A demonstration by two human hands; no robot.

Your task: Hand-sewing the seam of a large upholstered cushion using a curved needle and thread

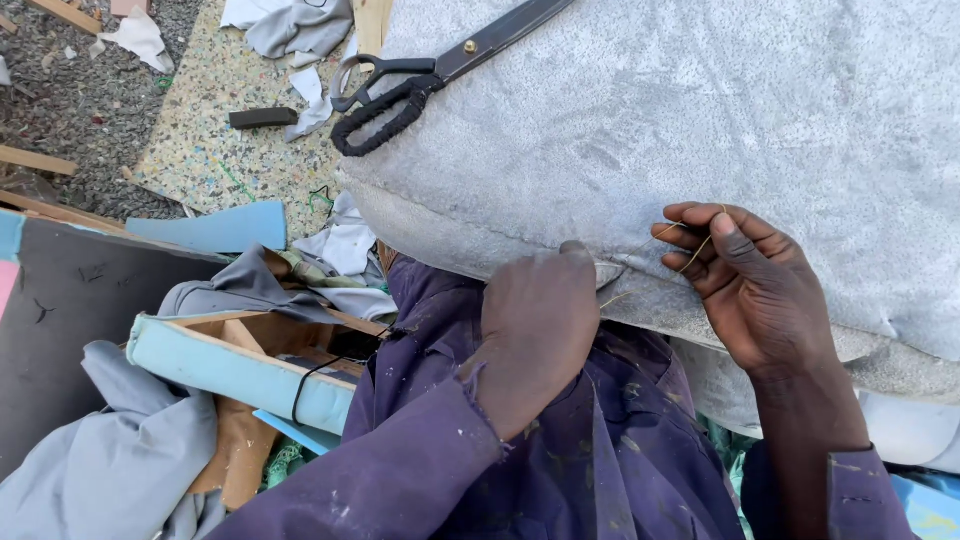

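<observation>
- Our left hand [540, 325] is bunched into a fist at the seam of the grey cushion [700, 120], fingers pressed together, seemingly pinning the fabric edge so it stays taut; we cannot tell what, if anything, is inside the fist.
- Our right hand [750, 280] sits just to the right, fingers pinched on a thin yellowish thread [690, 255] that runs left along the seam toward the fist.
- We have the cushion resting across our lap, seam toward us, which keeps the stitching line within reach.
- Black-handled scissors [420, 85] lie on the cushion's far left corner, close enough to grab.
- On the floor to the left are fabric scraps [340, 240], a light-blue padded frame [240, 375] and speckled foam [220, 130].
</observation>
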